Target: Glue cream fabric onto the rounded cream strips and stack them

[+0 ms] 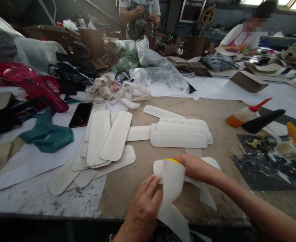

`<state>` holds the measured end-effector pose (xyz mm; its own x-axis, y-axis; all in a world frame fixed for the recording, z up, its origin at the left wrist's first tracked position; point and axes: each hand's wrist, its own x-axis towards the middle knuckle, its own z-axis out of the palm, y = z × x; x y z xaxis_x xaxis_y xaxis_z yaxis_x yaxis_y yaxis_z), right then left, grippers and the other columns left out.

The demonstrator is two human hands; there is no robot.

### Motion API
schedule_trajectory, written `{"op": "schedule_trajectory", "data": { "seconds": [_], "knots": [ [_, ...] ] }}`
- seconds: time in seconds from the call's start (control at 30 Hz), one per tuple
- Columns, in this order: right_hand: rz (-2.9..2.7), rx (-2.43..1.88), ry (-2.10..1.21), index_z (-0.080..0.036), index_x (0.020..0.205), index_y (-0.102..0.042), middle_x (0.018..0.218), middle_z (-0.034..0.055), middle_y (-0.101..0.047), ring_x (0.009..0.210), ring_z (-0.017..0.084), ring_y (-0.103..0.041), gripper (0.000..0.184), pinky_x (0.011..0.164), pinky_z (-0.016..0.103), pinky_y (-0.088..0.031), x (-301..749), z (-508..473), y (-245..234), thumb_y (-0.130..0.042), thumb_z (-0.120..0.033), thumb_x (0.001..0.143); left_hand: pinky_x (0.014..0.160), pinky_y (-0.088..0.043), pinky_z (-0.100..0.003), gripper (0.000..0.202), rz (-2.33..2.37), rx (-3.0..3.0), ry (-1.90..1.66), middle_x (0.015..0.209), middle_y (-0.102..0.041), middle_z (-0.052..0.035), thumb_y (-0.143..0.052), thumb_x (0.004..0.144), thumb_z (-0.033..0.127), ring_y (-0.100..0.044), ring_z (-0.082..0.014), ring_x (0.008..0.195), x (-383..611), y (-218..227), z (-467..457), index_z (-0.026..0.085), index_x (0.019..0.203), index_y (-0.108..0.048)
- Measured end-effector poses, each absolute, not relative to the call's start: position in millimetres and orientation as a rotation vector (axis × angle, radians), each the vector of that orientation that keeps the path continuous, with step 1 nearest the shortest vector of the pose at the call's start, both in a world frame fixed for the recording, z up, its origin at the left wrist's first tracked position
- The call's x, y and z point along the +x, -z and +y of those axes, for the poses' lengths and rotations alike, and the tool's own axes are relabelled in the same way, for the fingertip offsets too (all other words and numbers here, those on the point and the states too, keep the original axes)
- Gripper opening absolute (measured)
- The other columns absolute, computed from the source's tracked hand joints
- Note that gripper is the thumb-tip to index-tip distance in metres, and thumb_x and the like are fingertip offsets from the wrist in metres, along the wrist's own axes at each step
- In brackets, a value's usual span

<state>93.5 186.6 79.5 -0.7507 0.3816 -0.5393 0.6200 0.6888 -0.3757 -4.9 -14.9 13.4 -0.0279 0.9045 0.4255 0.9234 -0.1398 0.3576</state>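
- Left hand (145, 205) nearest me: fingers bent, tips against a white panel (158, 167) on the counter (127, 188); whether they pinch the white strip (173, 181) too, I cannot tell.
- Right hand (192, 166): fingers bunched beside a yellow edge (173, 160); tips hidden behind the strip, so grip unclear.
- Strip position: between the hands, looped over the panel, its lower end hanging past the counter's near edge.
- Risk, my judgement: a tug on that hanging end could drag the strip askew or crease it.
- Risk: should the left fingers lift, the panel might slide or twist.
- Risk: the fanned panels (97, 137) at left overlap loosely; a bumped forearm could spread them.
- Appearance, strip: white, thin, matte, faintly see-through, curling.
- Appearance, panel: off-white, flat, rounded corners, mostly covered.
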Motion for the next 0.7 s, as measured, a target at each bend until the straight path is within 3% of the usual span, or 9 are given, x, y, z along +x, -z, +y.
{"op": "schedule_trajectory", "data": {
  "seconds": [0.13,0.7],
  "knots": [
    [2.489,0.763,0.695,-0.018,0.082,-0.064,0.075,0.0072,-0.067,0.066,0.018,-0.058,0.023,0.055,0.024,-0.031,91.8,187.5,-78.1,-0.047,-0.033,0.085,0.095,-0.049,-0.037,0.015,-2.089,-2.153,0.817,0.121,-0.060,-0.0122,-0.045,0.085,0.011,-0.050,-0.0251,0.117,-6.0,-11.2,-13.3,0.015,0.083,-0.060],
    [2.515,0.722,0.604,-0.019,0.093,-0.067,0.086,0.0119,-0.070,0.078,0.025,-0.062,0.027,0.057,0.026,-0.033,88.3,185.6,-75.1,-0.046,-0.034,0.085,0.092,-0.051,-0.037,0.020,-2.063,-2.064,0.881,0.118,-0.060,-0.0158,-0.038,0.088,0.010,-0.051,-0.0244,0.116,-3.5,-1.2,-8.9,0.013,0.085,-0.058]
  ]
}}
